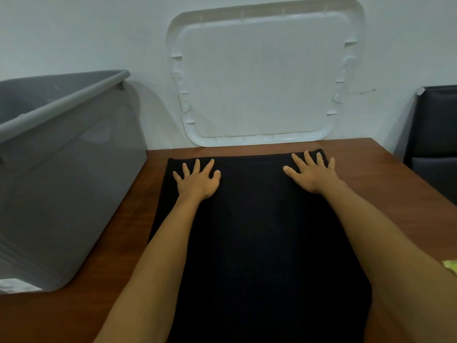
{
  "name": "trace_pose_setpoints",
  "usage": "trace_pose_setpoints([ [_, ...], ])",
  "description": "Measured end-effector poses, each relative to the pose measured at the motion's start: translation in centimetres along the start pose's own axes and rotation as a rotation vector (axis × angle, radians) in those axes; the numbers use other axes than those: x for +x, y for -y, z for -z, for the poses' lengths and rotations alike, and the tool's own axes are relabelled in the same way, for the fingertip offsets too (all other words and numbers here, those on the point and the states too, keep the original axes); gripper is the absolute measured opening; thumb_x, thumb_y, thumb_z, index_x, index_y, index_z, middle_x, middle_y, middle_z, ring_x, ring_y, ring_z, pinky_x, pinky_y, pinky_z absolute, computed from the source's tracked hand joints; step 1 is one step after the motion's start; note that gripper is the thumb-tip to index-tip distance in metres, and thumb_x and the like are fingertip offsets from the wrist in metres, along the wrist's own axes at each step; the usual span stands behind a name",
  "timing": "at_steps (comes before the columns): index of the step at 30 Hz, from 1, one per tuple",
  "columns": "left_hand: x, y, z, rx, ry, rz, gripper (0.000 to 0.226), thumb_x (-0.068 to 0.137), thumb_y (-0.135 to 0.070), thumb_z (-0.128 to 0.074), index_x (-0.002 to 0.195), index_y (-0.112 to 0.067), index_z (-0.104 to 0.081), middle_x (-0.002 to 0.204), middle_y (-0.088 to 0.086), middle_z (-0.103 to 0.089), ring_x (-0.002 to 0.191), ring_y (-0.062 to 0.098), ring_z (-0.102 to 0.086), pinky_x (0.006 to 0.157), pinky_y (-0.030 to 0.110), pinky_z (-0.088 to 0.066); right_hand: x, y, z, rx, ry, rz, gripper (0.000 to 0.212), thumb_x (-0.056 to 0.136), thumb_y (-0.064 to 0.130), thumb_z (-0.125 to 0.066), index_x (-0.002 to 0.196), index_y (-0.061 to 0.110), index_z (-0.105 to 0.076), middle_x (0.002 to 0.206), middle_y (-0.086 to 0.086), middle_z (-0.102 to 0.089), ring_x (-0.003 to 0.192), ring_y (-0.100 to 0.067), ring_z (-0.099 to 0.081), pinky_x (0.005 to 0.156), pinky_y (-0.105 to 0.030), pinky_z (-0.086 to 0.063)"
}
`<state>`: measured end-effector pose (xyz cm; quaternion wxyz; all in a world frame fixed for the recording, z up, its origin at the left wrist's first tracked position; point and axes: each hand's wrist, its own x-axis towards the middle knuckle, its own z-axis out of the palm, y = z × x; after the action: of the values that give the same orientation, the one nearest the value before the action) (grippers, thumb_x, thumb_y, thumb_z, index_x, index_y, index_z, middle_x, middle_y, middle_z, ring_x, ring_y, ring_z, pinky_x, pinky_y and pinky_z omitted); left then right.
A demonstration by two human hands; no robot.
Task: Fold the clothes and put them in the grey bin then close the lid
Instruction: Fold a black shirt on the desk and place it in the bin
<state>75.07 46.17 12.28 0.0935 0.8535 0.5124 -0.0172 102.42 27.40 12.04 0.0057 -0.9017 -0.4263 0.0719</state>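
Black garment [259, 231] lying lengthwise away, both hands [197, 180] flat, seemingly pressing

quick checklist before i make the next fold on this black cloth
1. Black cloth spread flat on the wooden table: ok.
2. Left hand pressing its far edge, fingers spread: ok.
3. Right hand pressing the same edge: ok.
4. Grey bin open, ready to load: ok.
5. White lid leaning on the wall, clear of the cloth: ok.
6. Near end of the cloth, out of frame: cannot tell.
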Motion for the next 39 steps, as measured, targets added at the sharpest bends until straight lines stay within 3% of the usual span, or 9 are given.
trace_pose_setpoints([
  [14,1.9,-0.2,-0.2,-0.026,-0.018,-0.015,0.063,0.102,-0.067,-0.016,0.161,-0.047,-0.006,0.172,0.001,0.000,0.157,0.039,0.008,0.122,0.066,0.007,1.9,-0.1,-0.1,-0.005,-0.020,0.002,0.084,0.091,0.084,-0.004,0.163,0.041,0.000,0.172,-0.002,0.005,0.157,-0.035,0.009,0.121,-0.063,0.009],
  [20,-0.5,-0.3,-0.1,-0.003,-0.319,-0.071,0.050,0.106,-0.045,-0.033,0.151,-0.027,-0.047,0.164,0.011,-0.034,0.153,0.035,-0.025,0.119,0.071,-0.005,0.7,0.8,0.4,-0.013,-0.096,-0.015,0.077,0.098,0.073,-0.004,0.164,0.034,-0.011,0.172,-0.007,-0.004,0.158,-0.033,-0.001,0.123,-0.062,0.008],
  [24,-3.0,-0.5,0.7,-0.098,-0.225,-0.032,0.041,0.105,-0.043,-0.039,0.127,-0.022,-0.067,0.131,0.009,-0.064,0.129,0.030,-0.054,0.116,0.066,-0.027,-2.0,2.4,1.0,0.033,-0.085,0.029,0.074,0.102,0.068,-0.007,0.164,0.029,-0.014,0.171,-0.009,-0.011,0.157,-0.034,-0.006,0.125,-0.059,0.005],
  [29,-9.0,-0.7,1.6,0.041,-0.084,-0.057,0.050,0.107,-0.046,-0.038,0.150,-0.024,-0.047,0.151,0.010,-0.049,0.143,0.033,-0.040,0.117,0.063,-0.028,-7.2,3.6,1.1,0.032,-0.001,0.067,0.073,0.103,0.067,-0.014,0.165,0.028,-0.009,0.171,-0.012,-0.006,0.157,-0.036,-0.001,0.126,-0.057,0.001],
  [35,-17.1,-0.6,1.2,0.064,0.062,-0.063,0.057,0.107,-0.051,-0.037,0.157,-0.026,-0.035,0.159,0.013,-0.039,0.147,0.036,-0.035,0.117,0.063,-0.028,-15.2,4.4,1.4,0.093,0.071,0.070,0.072,0.104,0.065,-0.023,0.165,0.028,-0.007,0.171,-0.013,0.000,0.157,-0.037,0.002,0.126,-0.056,-0.002],
  [39,-22.0,0.9,0.7,0.032,0.054,-0.050,0.058,0.106,-0.051,-0.037,0.158,-0.026,-0.033,0.160,0.013,-0.037,0.147,0.036,-0.035,0.118,0.062,-0.029,-20.4,3.8,1.1,0.109,0.081,0.041,0.074,0.104,0.066,-0.023,0.165,0.027,-0.008,0.171,-0.015,0.002,0.156,-0.040,0.004,0.125,-0.057,-0.001],
])
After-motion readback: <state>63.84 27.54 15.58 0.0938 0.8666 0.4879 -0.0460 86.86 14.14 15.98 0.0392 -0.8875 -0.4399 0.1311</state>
